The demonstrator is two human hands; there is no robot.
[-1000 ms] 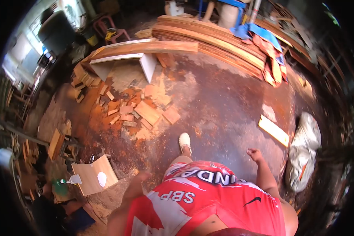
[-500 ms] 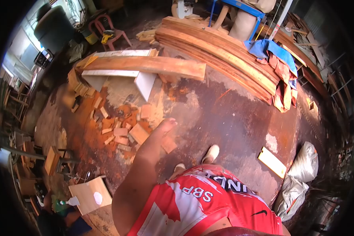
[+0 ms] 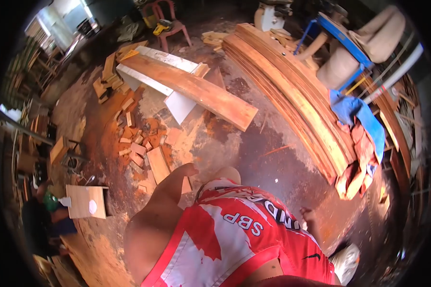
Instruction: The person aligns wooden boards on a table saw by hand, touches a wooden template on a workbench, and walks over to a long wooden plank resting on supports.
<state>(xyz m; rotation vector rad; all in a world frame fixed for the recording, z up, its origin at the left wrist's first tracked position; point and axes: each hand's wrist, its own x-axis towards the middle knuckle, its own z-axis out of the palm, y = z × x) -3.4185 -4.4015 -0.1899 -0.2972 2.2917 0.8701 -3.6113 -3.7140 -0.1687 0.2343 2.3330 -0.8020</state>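
My left hand (image 3: 189,170) hangs in front of my red and white jersey (image 3: 244,225), its fingers loosely apart with nothing visible in them. Below it on the floor lie a short board (image 3: 158,164) and several scattered wood offcuts (image 3: 138,148). My right hand (image 3: 309,216) shows partly past the other edge of the jersey, too small and blurred to make out its fingers. Ahead, a long wide plank (image 3: 196,88) rests across a white panel structure (image 3: 181,107), apart from both hands.
A long stack of planks (image 3: 292,95) lies right of centre, with a blue and orange cloth (image 3: 359,124) over its near end. A blue-framed machine (image 3: 345,40) stands behind. At lower left a person (image 3: 40,215) is beside a wooden box (image 3: 92,198). A red chair (image 3: 175,26) stands far back.
My view has turned left and the plank stack looks closer. My left hand has shifted slightly lower and left in view. My right hand has come into sight.
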